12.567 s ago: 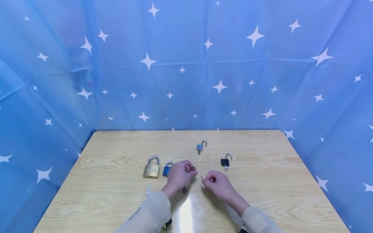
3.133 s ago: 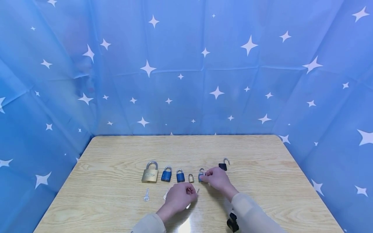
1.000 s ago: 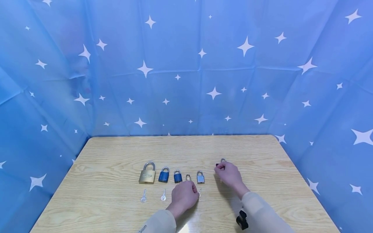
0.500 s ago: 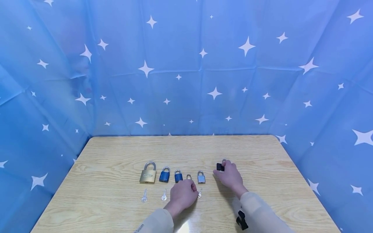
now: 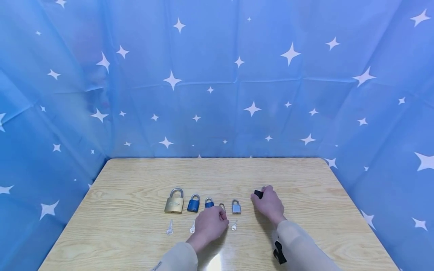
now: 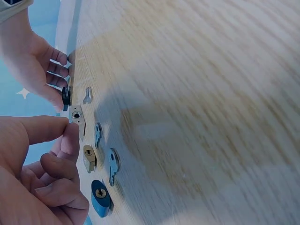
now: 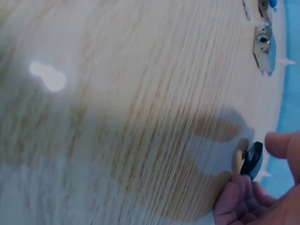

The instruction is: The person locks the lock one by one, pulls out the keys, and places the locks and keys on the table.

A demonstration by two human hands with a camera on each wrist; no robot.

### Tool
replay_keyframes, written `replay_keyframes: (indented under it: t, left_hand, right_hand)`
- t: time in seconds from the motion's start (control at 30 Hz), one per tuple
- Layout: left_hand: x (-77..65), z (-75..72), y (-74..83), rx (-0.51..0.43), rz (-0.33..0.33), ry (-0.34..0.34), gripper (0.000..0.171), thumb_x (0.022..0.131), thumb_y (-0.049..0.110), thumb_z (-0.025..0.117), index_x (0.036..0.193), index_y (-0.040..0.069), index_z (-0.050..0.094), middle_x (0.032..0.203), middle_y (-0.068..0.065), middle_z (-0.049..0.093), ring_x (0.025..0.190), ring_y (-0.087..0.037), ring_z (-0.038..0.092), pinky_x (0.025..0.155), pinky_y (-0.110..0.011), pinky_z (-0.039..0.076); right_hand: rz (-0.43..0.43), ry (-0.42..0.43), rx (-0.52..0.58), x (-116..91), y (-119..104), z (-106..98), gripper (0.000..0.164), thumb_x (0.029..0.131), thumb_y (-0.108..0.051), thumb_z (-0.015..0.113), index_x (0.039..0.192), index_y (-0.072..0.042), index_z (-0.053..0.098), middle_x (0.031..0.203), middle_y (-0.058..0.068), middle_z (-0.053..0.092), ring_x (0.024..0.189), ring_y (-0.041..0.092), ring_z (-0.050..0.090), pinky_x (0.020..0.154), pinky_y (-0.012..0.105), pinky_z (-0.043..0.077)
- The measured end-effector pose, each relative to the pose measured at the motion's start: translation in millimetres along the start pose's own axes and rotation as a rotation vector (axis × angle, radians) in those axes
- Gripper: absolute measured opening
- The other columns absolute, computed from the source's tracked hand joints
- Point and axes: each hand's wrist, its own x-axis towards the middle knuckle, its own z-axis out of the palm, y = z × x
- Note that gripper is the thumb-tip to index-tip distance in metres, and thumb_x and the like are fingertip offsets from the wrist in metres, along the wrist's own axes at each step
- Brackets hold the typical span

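Observation:
My right hand (image 5: pixel 269 203) grips a black padlock (image 5: pixel 259 194) at the right of the table, thumb on one side and fingers curled at the other; much of its shackle is hidden. In the left wrist view a small silver key (image 6: pixel 87 95) shows close to that padlock. My left hand (image 5: pixel 211 224) hovers over the row's near side, thumb and index tips meeting, other fingers loosely curled, nothing seen between them. It partly covers a second blue padlock (image 5: pixel 209 203) and a small brass padlock (image 5: pixel 222 207). A closed silver-blue padlock (image 5: pixel 236 207) stands right of it, its key (image 5: pixel 234 226) in front.
Further left lie a large brass padlock (image 5: pixel 174 204) and a blue padlock (image 5: pixel 193 204), both closed. Keys lie before them, a larger key (image 5: pixel 170 227) and a partly covered key (image 5: pixel 192 228). A starred blue curtain (image 5: pixel 217 113) hangs behind the wooden table (image 5: pixel 135 177).
Since the oldest frame, the silver-blue padlock was closed and joined the row, its key now on the table. My right hand moved from it to the black padlock, whose body has since tilted.

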Motion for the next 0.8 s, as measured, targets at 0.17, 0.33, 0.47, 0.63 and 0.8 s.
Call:
replay_keyframes:
  t: [0.17, 0.33, 0.47, 0.63, 0.8]
  left_hand:
    - [-1.7, -0.7, -1.7, 0.000, 0.004, -0.004, 0.012, 0.079, 0.022, 0.072, 0.073, 0.022, 0.061, 0.061, 0.013, 0.054, 0.054, -0.007, 0.048, 0.050, -0.026, 0.036]
    - [-2.2, -1.1, -4.0, 0.009, 0.003, -0.003, 0.014, 0.079, 0.023, 0.072, 0.073, 0.022, 0.060, 0.060, 0.013, 0.052, 0.054, -0.007, 0.047, 0.049, -0.026, 0.035]
    - [-2.6, -1.5, -5.4, 0.004, 0.006, -0.006, 0.014, 0.080, 0.022, 0.072, 0.072, 0.022, 0.060, 0.060, 0.013, 0.052, 0.054, -0.007, 0.047, 0.048, -0.026, 0.035]
    - [-3.7, -2.4, -6.2, -0.006, 0.007, -0.005, 0.015, 0.080, 0.021, 0.072, 0.071, 0.022, 0.060, 0.059, 0.013, 0.052, 0.053, -0.006, 0.047, 0.048, -0.026, 0.035]
    - [-4.7, -3.1, -6.7, -0.012, 0.004, -0.003, 0.015, 0.079, 0.021, 0.073, 0.071, 0.022, 0.060, 0.060, 0.013, 0.053, 0.054, -0.006, 0.047, 0.048, -0.026, 0.035]
  right_hand:
    - [0.000, 0.015, -0.057, 6.2, 3.1, 2.1, 0.047, 0.094, -0.029, 0.059, 0.127, 0.000, 0.043, 0.113, 0.028, 0.062, 0.085, 0.030, 0.062, 0.062, 0.036, 0.045]
    - [-0.009, 0.005, -0.045, 9.4, 1.5, 2.2, 0.045, 0.092, -0.025, 0.059, 0.129, -0.003, 0.046, 0.117, 0.028, 0.061, 0.088, 0.030, 0.062, 0.061, 0.034, 0.044]
    - [0.001, -0.011, -0.028, 10.4, -0.3, 2.0, 0.046, 0.092, -0.027, 0.056, 0.130, -0.002, 0.047, 0.120, 0.029, 0.059, 0.092, 0.032, 0.061, 0.065, 0.037, 0.046]
    - [0.007, -0.010, -0.043, 10.6, -0.1, 1.8, 0.048, 0.093, -0.035, 0.056, 0.121, 0.004, 0.049, 0.112, 0.027, 0.060, 0.090, 0.032, 0.062, 0.068, 0.041, 0.048]
    - [0.018, -0.016, -0.049, 12.3, -0.5, 2.0, 0.032, 0.089, -0.024, 0.058, 0.103, 0.004, 0.050, 0.085, 0.016, 0.057, 0.067, 0.025, 0.053, 0.054, 0.032, 0.039]
